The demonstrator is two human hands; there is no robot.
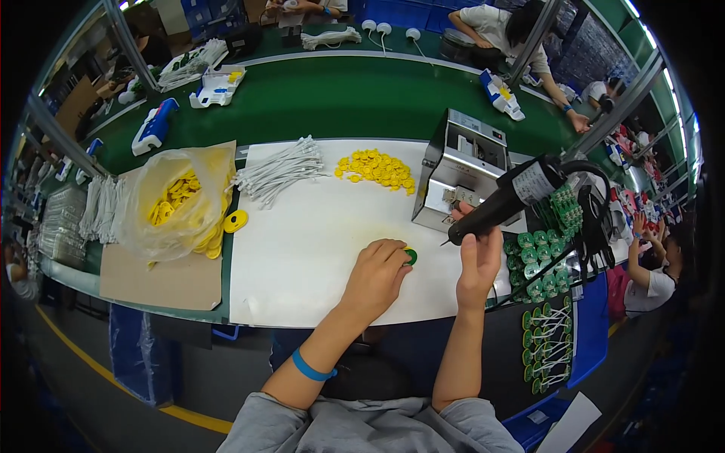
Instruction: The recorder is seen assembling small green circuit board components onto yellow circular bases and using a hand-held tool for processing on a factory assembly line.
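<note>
My left hand [377, 273] is closed on a small round green circuit board [411, 257] with a bit of yellow at its edge, low over the white sheet [302, 257]. The fingers cover part of it. In my right hand [481, 264] is a black electric screwdriver [502, 201], tilted, its thin bit pointing down and left. The bit is apart from the board. Right behind the screwdriver stands a metal box-shaped machine [462, 162], likely a screw feeder. Beyond my left hand lies a pile of small yellow round parts [376, 167].
White cable bundles [281, 172] and a plastic bag of yellow discs [162, 200] lie left. Green boards [538, 260] and wired boards [545, 347] are at right. Behind runs a green conveyor belt [325, 98] carrying blue-and-white housings [156, 127]. Co-workers sit across and at right.
</note>
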